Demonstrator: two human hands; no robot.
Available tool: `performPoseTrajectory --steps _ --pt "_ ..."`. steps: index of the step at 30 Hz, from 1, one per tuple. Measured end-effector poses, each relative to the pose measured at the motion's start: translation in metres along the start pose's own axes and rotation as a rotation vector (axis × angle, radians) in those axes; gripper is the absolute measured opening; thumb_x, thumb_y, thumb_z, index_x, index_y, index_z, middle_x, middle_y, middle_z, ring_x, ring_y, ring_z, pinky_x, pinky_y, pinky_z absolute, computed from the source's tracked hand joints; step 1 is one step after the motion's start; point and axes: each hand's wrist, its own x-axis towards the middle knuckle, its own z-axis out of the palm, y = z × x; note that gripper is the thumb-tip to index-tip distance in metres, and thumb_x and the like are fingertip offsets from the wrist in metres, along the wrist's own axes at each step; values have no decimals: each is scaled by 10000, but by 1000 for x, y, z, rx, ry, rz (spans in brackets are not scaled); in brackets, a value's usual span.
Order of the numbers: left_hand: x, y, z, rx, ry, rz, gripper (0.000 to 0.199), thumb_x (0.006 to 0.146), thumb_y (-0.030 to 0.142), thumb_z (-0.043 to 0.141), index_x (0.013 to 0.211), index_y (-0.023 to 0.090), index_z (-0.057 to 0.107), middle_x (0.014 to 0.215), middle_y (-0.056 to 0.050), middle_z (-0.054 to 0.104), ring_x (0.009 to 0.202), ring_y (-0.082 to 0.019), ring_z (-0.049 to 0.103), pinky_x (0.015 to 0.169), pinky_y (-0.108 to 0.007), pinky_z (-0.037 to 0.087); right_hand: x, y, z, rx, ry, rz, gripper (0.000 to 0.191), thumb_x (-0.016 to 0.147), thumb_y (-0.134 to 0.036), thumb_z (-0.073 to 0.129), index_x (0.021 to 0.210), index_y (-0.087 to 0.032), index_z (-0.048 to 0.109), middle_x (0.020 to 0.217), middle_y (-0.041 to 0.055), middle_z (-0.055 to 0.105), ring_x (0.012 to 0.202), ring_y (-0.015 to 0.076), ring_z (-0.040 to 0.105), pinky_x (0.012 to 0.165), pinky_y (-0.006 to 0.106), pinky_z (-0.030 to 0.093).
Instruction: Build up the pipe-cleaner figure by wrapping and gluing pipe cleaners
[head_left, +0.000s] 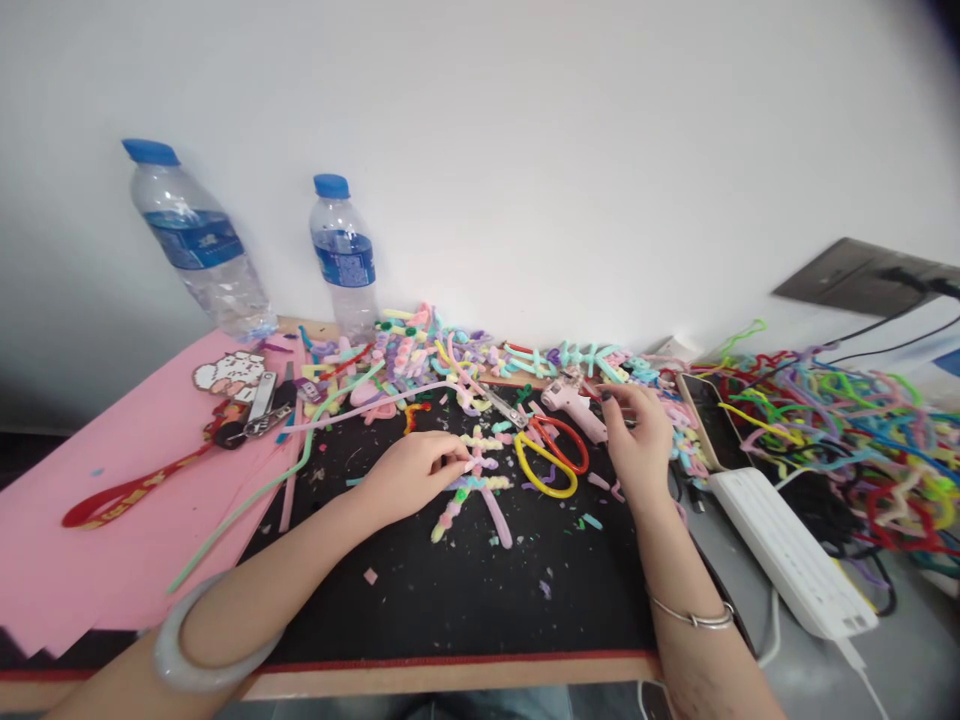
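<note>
Near the middle of the black mat [352,610] lies a pastel figure of twisted fuzzy stems [480,470]. My left hand [420,470] is closed in a pinch on the left side of this figure. To the right, my right hand [634,430] is beside the pink glue gun [574,408], its fingers curled near the gun's back end; what they hold, if anything, is too small to tell. Scissors with red and yellow handles [546,470] lie between the figure and the glue gun.
Two water bottles [196,240] [345,260] stand by the wall. Pink sheets [135,450] with a red strap [142,490] lie left. Heaped fuzzy stems [847,430], a phone [712,420] and a white power strip [791,550] are right. Stem pieces line the back.
</note>
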Motion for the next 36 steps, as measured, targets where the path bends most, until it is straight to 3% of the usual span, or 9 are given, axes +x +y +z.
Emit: performPoseTrajectory --steps 4,10,14,17,19,21,24,31,36 --pt "0 0 0 0 15 8 225 881 286 477 810 170 656 785 -29 642 640 -136 532 586 -225 354 1 -25 7 80 -26 -67 156 871 -221 477 869 -202 631 917 82 638 921 237 593 848 388 465" --pt "0 -2 0 -5 30 8 242 900 303 465 822 170 650 772 -23 629 643 -136 533 598 -230 361 -4 -64 35 116 -308 -277 114 832 -266 609 922 -206 644 956 81 617 961 254 565 854 387 447" --pt "1 -2 1 -3 44 6 234 902 297 467 843 170 655 779 -26 632 651 -139 532 606 -234 359 -6 -75 48 88 -377 -314 170 806 -280 648 957 -200 644 1005 98 602 992 273 546 865 407 437" --pt "1 -1 1 2 43 5 231 904 286 467 821 164 645 760 -20 615 648 -135 529 605 -235 355 2 -70 32 97 -376 -243 120 856 -219 546 868 -179 659 923 84 612 901 224 574 807 334 446" --pt "1 -1 0 4 35 6 225 903 271 466 806 162 637 754 -16 603 647 -132 527 603 -234 352 12 -59 9 45 -445 -132 174 849 -208 517 742 -173 651 771 49 622 722 183 577 676 286 435" --pt "1 -1 0 9 31 3 219 902 260 465 801 163 633 752 -14 595 647 -131 524 603 -234 348 20 -44 -17 -38 -641 -4 192 818 -232 532 662 -178 630 615 9 600 565 150 528 549 258 379" --pt "1 -1 0 9 29 1 216 902 254 464 797 163 628 751 -12 593 653 -132 525 608 -235 347 24 -20 -43 -147 -888 108 178 768 -243 545 625 -184 631 559 -4 586 513 142 510 475 245 320" --pt "1 -2 1 5 32 5 218 908 250 457 805 165 630 752 -12 596 661 -134 525 611 -237 347 9 5 -38 -297 -1092 292 119 629 -94 542 626 -170 634 550 0 604 512 132 532 456 220 314" --pt "1 -2 2 3 49 10 191 897 228 477 806 164 631 742 -2 587 634 -121 509 596 -229 342 8 1 -39 -100 -1023 267 81 708 -118 532 691 -175 588 583 -20 571 512 119 533 471 212 360"
